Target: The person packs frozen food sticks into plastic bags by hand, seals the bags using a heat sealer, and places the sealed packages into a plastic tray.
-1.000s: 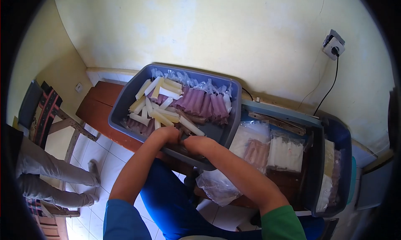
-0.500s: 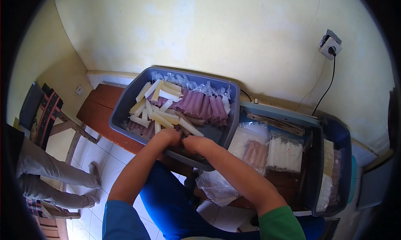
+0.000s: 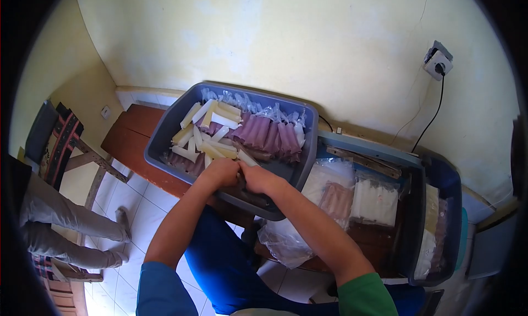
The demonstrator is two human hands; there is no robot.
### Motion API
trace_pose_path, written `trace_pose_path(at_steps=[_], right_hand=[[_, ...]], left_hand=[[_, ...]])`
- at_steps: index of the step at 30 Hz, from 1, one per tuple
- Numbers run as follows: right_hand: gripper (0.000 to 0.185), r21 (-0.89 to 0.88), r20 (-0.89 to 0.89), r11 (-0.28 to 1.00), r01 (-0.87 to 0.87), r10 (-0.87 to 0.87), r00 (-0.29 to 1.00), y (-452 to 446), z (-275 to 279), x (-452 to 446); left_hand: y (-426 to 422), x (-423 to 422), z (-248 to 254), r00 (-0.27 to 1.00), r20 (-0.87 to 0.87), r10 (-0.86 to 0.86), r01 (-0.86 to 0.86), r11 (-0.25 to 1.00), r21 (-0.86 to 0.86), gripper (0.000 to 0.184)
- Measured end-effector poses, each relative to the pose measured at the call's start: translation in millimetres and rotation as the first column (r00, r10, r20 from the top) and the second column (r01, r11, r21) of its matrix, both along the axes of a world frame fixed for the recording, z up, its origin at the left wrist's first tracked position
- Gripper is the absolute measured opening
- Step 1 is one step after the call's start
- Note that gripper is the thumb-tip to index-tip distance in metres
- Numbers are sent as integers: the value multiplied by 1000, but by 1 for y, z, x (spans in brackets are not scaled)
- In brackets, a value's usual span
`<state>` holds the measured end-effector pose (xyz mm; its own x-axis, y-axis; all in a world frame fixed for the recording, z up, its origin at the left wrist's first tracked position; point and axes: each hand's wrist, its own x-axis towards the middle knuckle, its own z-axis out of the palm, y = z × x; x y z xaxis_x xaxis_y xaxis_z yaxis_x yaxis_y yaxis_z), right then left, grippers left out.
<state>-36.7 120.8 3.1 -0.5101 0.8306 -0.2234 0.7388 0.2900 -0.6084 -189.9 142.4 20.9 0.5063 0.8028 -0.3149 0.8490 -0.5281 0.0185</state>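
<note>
A grey plastic tub [image 3: 151, 145] stands on the bench in front of me. Inside it lie purple filled plastic tubes [image 3: 268, 135] with knotted clear ends, in a row, and loose white and yellowish tubes [image 3: 213, 149] piled at the left. Over the tub's near side, my left hand [image 3: 221, 173] and my right hand [image 3: 258, 178] meet with curled fingers. Something narrow and brownish shows between them, but the fingers hide most of it. A white tube [image 3: 247, 158] lies just beyond my hands.
Clear bags of white tubes [image 3: 375, 202] and pinkish tubes [image 3: 336, 199] lie on the wooden bench [image 3: 132, 137] to the right. A dark blue tub [image 3: 452, 206] holds more packs. A plugged-in cord [image 3: 434, 118] hangs on the wall. Another person's legs [image 3: 71, 211] are at the left.
Both hands have risen slightly, away from me, and drawn closer together at the tub's near side. My view has shifted a little. The piled tubes look the same.
</note>
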Motion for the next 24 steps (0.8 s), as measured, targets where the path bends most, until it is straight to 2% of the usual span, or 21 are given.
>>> trace_pose_path(at_steps=[2, 3, 4, 5, 6, 8, 9, 10, 11, 12, 13, 14, 15, 16, 17, 18, 20, 21, 23, 24], right_hand=[[47, -87, -21, 996, -14, 12, 1000, 1, 8, 5], [47, -88, -18, 996, -7, 5, 1000, 1, 5, 7], [45, -71, -96, 997, 35, -41, 995, 3, 2, 8], [43, -51, -179, 996, 76, -84, 980, 6, 0, 7], [43, -50, -183, 996, 79, -87, 979, 8, -2, 8], [37, 102, -294, 972, 210, -173, 940, 8, -6, 14], [37, 103, -290, 972, 211, -173, 941, 3, 0, 18], [34, 174, -382, 933, 317, -232, 894, -7, 12, 23], [32, 236, -477, 875, 423, -275, 835, -14, 25, 29], [32, 239, -478, 873, 425, -276, 834, -21, 38, 38], [34, 341, -523, 828, 445, -226, 822, -29, 49, 49], [36, 435, -560, 771, 465, -173, 810, -35, 54, 62], [36, 436, -557, 769, 469, -178, 811, -41, 55, 75], [36, 315, -683, 787, 531, -201, 702, -50, 54, 90], [37, 192, -788, 797, 573, -223, 574, -58, 55, 104], [37, 196, -788, 786, 586, -229, 571, -69, 58, 118], [37, 18, -840, 783, 622, -325, 434, -99, 64, 141], [37, 23, -839, 768, 640, -333, 430, -113, 59, 154], [35, -10, -775, 723, 691, -442, 452, -135, 44, 177], [35, -13, -774, 714, 700, -451, 445, -149, 35, 184]], left_hand=[[-2, 0, 0, 999, 16, -40, 40, 999, 1, 25], [-3, -2, 1, 995, 90, -47, 45, 999, 25, 24], [-2, -1, 2, 985, 165, -55, 47, 997, 53, 24], [-1, 0, 4, 985, 164, -61, 52, 997, 60, 24], [-6, 1, 15, 967, 235, -97, 78, 993, 88, 25], [-16, 5, 30, 943, 308, -129, 98, 988, 115, 26], [-19, 8, 37, 897, 426, -114, 74, 991, 111, 27], [-23, 13, 43, 837, 539, -98, 51, 993, 103, 28], [-28, 20, 50, 834, 542, -102, 52, 993, 106, 28], [-34, 29, 58, 739, 645, -193, 58, 972, 226, 28], [-41, 37, 63, 629, 723, -287, 43, 941, 336, 28], [-49, 46, 68, 628, 724, -284, 45, 943, 331, 28], [-55, 58, 72, 543, 794, -275, 12, 947, 320, 29], [-60, 72, 74, 449, 853, -266, -14, 953, 304, 30], [-67, 85, 73, 419, 857, -299, -42, 937, 347, 23], [-72, 99, 70, 413, 856, -309, -27, 936, 351, 23], [-86, 125, 58, 337, 839, -426, -28, 887, 462, 22], [-95, 138, 53, 322, 840, -436, -9, 886, 463, 22], [-112, 158, 41, 478, 782, -399, 312, 910, 274, 19], [-120, 165, 26, 473, 783, -403, 324, 907, 271, 19]])
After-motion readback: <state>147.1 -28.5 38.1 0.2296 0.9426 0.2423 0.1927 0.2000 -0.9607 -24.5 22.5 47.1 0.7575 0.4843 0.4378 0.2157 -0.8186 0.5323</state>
